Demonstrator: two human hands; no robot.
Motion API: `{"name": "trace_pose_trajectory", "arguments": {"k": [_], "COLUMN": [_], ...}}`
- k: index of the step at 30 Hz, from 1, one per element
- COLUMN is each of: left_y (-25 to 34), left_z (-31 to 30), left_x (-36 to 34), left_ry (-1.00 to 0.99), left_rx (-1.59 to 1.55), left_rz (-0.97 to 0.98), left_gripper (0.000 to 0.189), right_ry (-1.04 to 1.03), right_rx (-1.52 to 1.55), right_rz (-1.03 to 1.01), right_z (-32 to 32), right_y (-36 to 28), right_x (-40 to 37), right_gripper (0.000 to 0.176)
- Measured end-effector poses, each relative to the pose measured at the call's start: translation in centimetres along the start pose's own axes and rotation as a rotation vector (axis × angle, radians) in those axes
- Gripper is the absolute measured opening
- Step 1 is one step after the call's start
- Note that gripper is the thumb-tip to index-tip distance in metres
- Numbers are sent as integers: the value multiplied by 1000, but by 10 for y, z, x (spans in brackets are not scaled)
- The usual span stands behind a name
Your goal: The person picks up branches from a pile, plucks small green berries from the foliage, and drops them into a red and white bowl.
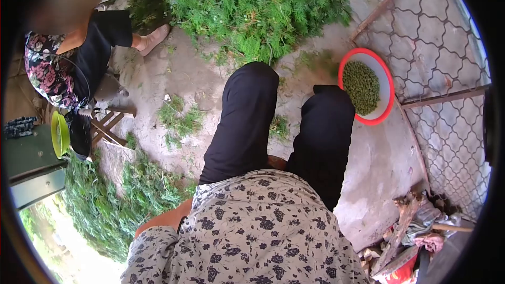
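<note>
sitting before leafy branches (258, 10), red-rimmed basin (391, 87), small green pieces (361, 88) inside

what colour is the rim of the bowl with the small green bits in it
The rim is bright orange-red, seen best in the head view.

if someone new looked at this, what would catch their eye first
Probably the big heap of bright green sprigs at the top centre, the largest patch of vivid colour. Next would likely be the red-rimmed basin at the right, beside the wire mesh, with small green pieces inside. At the upper left, a person in a floral top also stands out.
</note>
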State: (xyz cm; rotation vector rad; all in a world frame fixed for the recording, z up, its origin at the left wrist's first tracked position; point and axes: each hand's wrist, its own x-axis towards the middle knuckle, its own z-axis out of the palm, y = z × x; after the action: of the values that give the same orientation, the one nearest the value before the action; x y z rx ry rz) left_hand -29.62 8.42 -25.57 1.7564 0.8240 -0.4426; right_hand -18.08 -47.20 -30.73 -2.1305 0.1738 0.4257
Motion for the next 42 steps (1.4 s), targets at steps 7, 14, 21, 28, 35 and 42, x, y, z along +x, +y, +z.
{"name": "trace_pose_trajectory", "arguments": {"k": [7,14,21,28,35,42], "left_y": [-3,-5,-5,-5,-10,-12], "left_z": [1,5,5,-5,-13,-24], "left_x": [-4,-4,-4,-7,-11,-10], "left_ry": [18,30,10,71,141,216], "left_rx": [-9,-29,-22,-39,-73,-118], "left_rz": [-1,9,27,35,25,26], "left_gripper": [25,25,24,24,23,22], "right_ry": [4,18,63,44,4,-33], "right_rx": [2,-5,3,20,19,14], "right_rz": [22,36,78,64,47,16], "right_z": [-3,-11,-15,-8,-5,-2], "right_y": [19,21,31,31,26,15], "right_x": [-16,-31,-67,-62,-47,-24], "right_gripper": [32,32,32,31,31,31]}}
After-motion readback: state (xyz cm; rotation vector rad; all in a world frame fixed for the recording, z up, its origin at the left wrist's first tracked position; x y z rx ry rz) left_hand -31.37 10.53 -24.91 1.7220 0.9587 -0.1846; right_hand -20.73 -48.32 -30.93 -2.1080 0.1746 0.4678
